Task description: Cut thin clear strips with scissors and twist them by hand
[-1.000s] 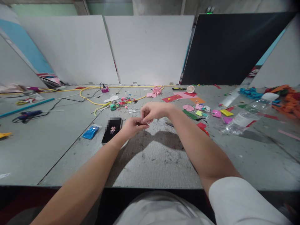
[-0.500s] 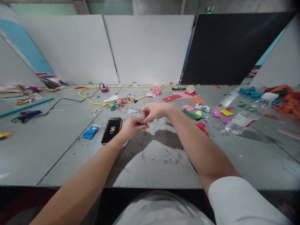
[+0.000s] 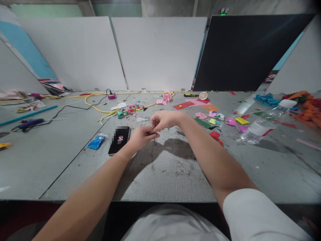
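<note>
Over the middle of the table, my left hand point(image 3: 143, 135) and my right hand point(image 3: 163, 121) meet at the fingertips. Both are closed in a pinch. Whatever sits between them is too thin and too hidden to name, though a faint upright line shows near the fingers. Just behind the hands lie several thin clear or silvery sticks point(image 3: 143, 119). A phone point(image 3: 120, 140) with a dark screen and a pink flower picture lies beside my left wrist. Left of it is a blue packet point(image 3: 96, 142).
To the right stand a clear plastic bottle point(image 3: 260, 129) and scattered coloured paper and packets, with a yellow packet point(image 3: 242, 121) among them. A pink paper flower point(image 3: 167, 97) sits behind. A yellow cable point(image 3: 96, 107), a glue gun point(image 3: 31, 123) and a blue rod point(image 3: 30, 115) lie left.
Hardly anything differs. My two hands stay pinched together at the same spot, with only a very slight shift of the fingers and of the view.
</note>
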The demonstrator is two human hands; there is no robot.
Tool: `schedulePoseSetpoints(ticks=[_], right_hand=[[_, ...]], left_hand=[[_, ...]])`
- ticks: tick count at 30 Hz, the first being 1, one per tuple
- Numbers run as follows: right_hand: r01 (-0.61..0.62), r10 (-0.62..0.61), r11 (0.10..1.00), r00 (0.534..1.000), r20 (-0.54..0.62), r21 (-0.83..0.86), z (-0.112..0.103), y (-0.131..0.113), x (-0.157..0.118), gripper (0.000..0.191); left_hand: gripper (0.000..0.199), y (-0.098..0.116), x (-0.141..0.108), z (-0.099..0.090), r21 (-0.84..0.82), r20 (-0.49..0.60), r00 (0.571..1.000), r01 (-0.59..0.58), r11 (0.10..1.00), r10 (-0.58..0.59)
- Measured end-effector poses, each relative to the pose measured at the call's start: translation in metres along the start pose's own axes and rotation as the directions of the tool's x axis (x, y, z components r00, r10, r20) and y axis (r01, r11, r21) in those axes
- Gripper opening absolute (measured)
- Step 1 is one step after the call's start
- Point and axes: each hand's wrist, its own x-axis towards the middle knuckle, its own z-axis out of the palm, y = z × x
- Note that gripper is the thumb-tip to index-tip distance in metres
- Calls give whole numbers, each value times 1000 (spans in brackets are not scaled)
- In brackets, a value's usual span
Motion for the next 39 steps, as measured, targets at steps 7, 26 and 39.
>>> schedulePoseSetpoints(ticks=[7,26,39], right_hand=[[10,-12,999,999,-35,-34,2,1,4,9],[-40,30,994,995,-93,-99,4,-8,3,8],[10,-13,999,996,-87,-38,1,-5,3,8]], left_hand=[[27,0,0,0,12,-13,1000,21,1000,-21],[27,-2,3,-5,-26,27,999,22,999,-22],[28,-6,3,-7,-117,-11,999,47,992,-48]])
